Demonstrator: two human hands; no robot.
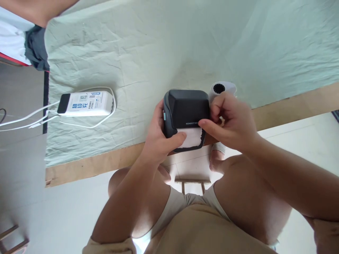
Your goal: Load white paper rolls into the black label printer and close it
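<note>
A dark grey label printer [189,107] with a black lid and a white front panel is held at the table's near edge. My left hand [162,135] wraps round its left side, the thumb pressed on the white panel. At the right side of the printer, my right hand [230,121] has its thumb tip on the lid's lower right corner and its other fingers curled against the side. Just behind that hand lies a white roll [230,87] with a dark round end, partly covered by my fingers.
A white power strip [91,103] with a black end and several white cables [34,114] lies on the left of the pale green cloth [145,53]. The table's bare wooden edge [97,160] runs in front of my knees. Another person's arm [42,8] shows at the top left.
</note>
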